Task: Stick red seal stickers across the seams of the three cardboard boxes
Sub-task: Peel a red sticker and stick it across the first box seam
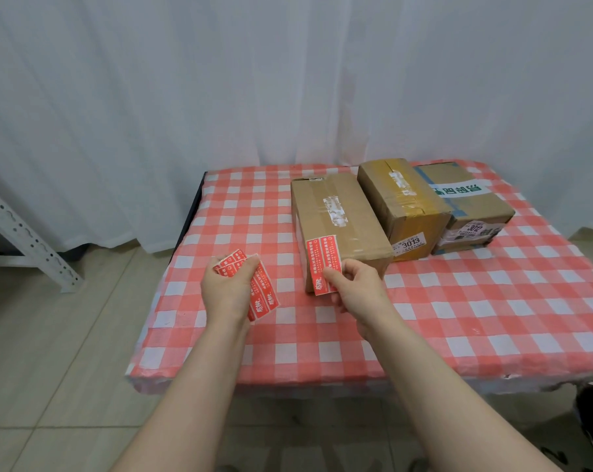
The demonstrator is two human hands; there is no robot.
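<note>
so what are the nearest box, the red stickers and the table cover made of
Nearest box: matte brown cardboard, its seam under glossy clear tape that catches light.
Red seal stickers: thin printed paper or film, finish unclear.
Table cover: thin red-and-white checked sheet, wrinkled at the edges, plastic or nonwoven, can't tell.

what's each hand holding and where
The left hand grips a stack of red stickers round its middle; right hand pinches one sticker sheet by its lower edge.

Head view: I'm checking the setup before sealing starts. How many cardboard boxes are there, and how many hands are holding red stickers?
Cardboard boxes: 3 (left box, middle box, right box)
Hands holding red stickers: 2 (left hand, right hand)
Total: 5
</note>
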